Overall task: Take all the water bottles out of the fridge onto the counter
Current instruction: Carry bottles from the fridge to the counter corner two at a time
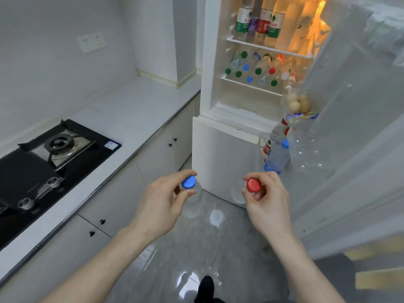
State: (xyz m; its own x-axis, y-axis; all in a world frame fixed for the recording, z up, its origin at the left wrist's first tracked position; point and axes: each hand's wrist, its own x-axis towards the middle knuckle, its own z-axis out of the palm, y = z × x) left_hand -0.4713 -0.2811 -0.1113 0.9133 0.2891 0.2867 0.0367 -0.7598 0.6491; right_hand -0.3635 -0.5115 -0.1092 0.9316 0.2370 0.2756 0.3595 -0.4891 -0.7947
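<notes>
Between fridge (258, 88) and worktop (131, 110), two clear bottles are held hanging over the floor, each pinched at the neck just under its cap. The left hand (161, 202) is closed on a blue-capped bottle (192, 193); the right hand (269, 200) is closed on a red-capped bottle (247, 191). Both bodies are transparent and hard to trace against the tiles. Many bottles remain: upright on the upper shelf (269, 49), stacked lying down on the shelf below, and more in the open door's rack (293, 149). The task is judged far from complete. For the step in hand, both bottles should be carried left and stood upright on bare worktop, well away from the hob (43, 158) and back from the edge, each base settled before it is let go. Space should be left for the rest.
</notes>
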